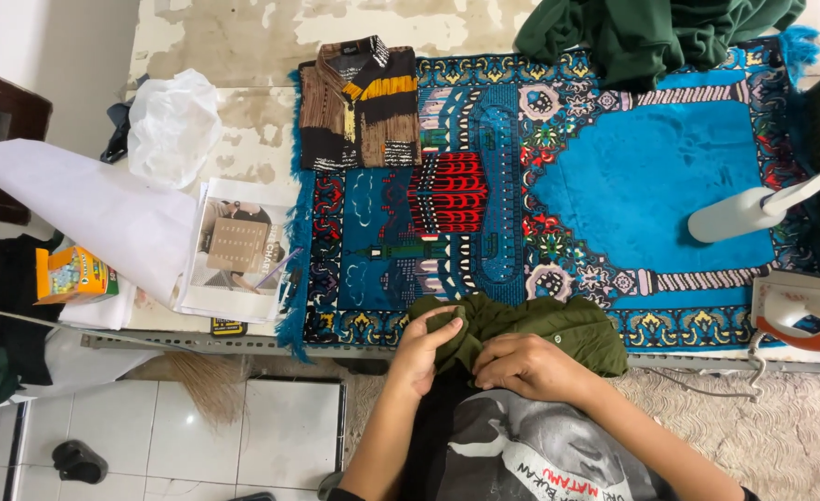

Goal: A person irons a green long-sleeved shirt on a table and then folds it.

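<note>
Both hands, left hand point(426, 348) and right hand point(526, 365), have fingers clamped on the green garment point(544, 325) bunched at the table's point(243, 121) near edge, seemingly gathering it, with the rug point(651, 176) and folded shirt point(359, 102) beyond.

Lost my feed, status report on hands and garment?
Left hand and right hand both gripping olive garment at near edge of blue rug. Folded shirt, spray bottle, iron lie apart.
</note>
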